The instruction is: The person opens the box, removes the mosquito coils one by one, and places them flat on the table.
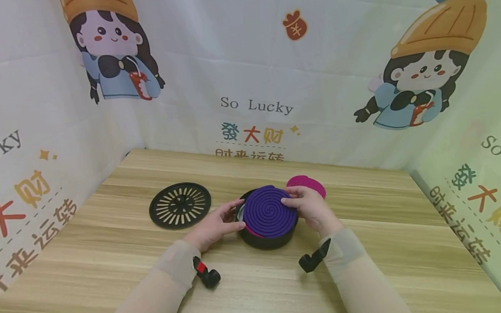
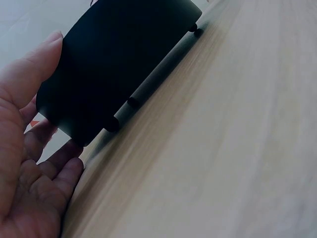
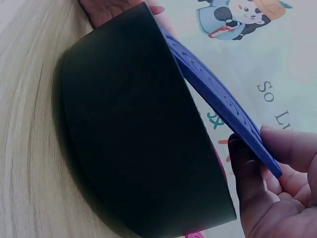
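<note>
A round black mosquito coil holder (image 1: 267, 241) stands on the table on small feet, which show in the left wrist view. My left hand (image 1: 215, 225) holds its left side, with the thumb near the rim and other fingers against the wall. Between right thumb and fingers, my right hand (image 1: 311, 206) pinches the edge of a purple mosquito coil (image 1: 269, 212). In the right wrist view this coil (image 3: 218, 96) tilts over the holder's opening, its right edge raised. A bit of pink (image 1: 254, 231) shows beneath it; the rest of the holder's inside is hidden.
A slotted black lid (image 1: 163, 218) lies flat on the wooden table (image 1: 240, 289), left of the holder. Behind my right hand lies a pink coil (image 1: 305, 183), partly covered by that hand. Printed cloth (image 1: 250, 71) hangs around the table's back and sides.
</note>
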{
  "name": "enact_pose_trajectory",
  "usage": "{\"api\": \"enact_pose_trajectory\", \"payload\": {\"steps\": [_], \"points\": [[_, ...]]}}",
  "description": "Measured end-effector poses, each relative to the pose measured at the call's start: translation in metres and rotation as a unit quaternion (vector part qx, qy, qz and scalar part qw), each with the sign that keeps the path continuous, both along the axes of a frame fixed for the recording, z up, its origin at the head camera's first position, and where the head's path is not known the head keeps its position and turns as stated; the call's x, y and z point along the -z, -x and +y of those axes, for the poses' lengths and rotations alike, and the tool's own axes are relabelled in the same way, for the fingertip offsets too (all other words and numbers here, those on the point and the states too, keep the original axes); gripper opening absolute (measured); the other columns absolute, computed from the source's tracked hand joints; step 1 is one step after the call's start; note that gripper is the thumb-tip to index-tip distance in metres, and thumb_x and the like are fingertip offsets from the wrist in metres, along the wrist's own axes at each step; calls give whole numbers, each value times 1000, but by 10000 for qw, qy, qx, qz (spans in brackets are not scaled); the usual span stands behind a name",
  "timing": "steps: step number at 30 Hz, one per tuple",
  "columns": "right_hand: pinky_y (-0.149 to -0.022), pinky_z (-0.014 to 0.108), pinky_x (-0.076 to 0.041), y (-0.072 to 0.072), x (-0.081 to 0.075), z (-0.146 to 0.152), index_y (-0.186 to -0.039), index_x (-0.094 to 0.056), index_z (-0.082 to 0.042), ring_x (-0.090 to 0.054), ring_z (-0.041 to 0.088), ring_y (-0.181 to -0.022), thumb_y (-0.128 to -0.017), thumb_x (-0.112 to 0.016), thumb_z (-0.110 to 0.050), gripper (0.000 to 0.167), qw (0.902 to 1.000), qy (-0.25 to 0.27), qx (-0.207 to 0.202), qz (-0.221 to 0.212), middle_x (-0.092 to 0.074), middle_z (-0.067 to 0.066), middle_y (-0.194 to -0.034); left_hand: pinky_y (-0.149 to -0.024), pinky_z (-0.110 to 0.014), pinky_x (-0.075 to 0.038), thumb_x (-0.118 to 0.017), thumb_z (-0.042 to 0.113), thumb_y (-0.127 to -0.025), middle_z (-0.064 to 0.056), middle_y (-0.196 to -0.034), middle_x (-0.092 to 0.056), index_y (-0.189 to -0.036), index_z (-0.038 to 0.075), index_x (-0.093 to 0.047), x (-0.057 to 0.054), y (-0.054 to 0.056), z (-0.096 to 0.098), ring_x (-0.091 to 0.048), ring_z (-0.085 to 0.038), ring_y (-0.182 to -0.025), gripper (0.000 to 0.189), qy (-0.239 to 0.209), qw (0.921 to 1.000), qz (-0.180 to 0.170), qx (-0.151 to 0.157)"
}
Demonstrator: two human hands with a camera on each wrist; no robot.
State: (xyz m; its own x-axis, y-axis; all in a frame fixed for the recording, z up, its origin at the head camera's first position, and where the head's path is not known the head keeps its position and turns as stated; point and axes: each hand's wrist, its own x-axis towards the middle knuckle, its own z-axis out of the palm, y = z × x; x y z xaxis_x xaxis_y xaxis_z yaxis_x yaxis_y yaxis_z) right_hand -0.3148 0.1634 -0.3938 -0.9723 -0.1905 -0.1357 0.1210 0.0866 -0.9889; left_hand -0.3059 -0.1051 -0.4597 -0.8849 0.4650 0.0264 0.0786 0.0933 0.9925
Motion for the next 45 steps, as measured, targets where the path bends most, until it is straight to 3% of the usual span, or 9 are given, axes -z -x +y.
{"api": "enact_pose_trajectory", "payload": {"steps": [7, 12, 19, 33, 45], "points": [[-66, 21, -54, -2, 2, 1, -135, -42, 11, -64, 5, -74, -93, -57, 1, 46, 9995, 278, -115, -81, -66, -2, -93, -112, -45, -28, -73, 15, -86, -7, -158, -21, -149, 12, -35, 1, 0, -1, -25, -30, -142, 73, 29, 10000, -12, -17], [-61, 25, -57, -3, 3, 2, -137, -37, 8, -66, 7, -67, -94, -54, 1, 47, 9977, 548, -334, -237, -67, -1, -89, -112, -45, -28, -73, 13, -86, -9, -157, -23, -149, 11, -35, 1, -1, 0, -26, -30, -142, 73, 4, 10000, 6, -31], [-60, 27, -57, -6, 3, 2, -138, -36, 6, -67, 9, -67, -94, -53, 3, 48, 9967, 610, -489, -212, -68, -1, -89, -111, -45, -29, -73, 16, -86, -9, -157, -24, -149, 12, -35, 2, 0, 0, -27, -31, -141, 74, 40, 10000, 22, -42], [-61, 28, -57, -8, 5, 3, -146, -31, 2, -68, 10, -68, -94, -55, 3, 57, 9967, 575, -547, -175, -68, 3, -94, -112, -47, -26, -73, 18, -86, -11, -156, -26, -150, 14, -35, 2, 0, -1, -24, -32, -142, 74, 103, 9999, 1, -37], [-57, 27, -57, -10, 5, -3, -142, -28, 2, -67, 11, -65, -89, -57, 8, 61, 9976, 618, -281, -133, -67, 5, -91, -112, -46, -28, -72, 15, -87, -10, -157, -23, -149, 11, -35, 0, -1, -1, -26, -32, -141, 73, 30, 10000, 53, -25]]}}
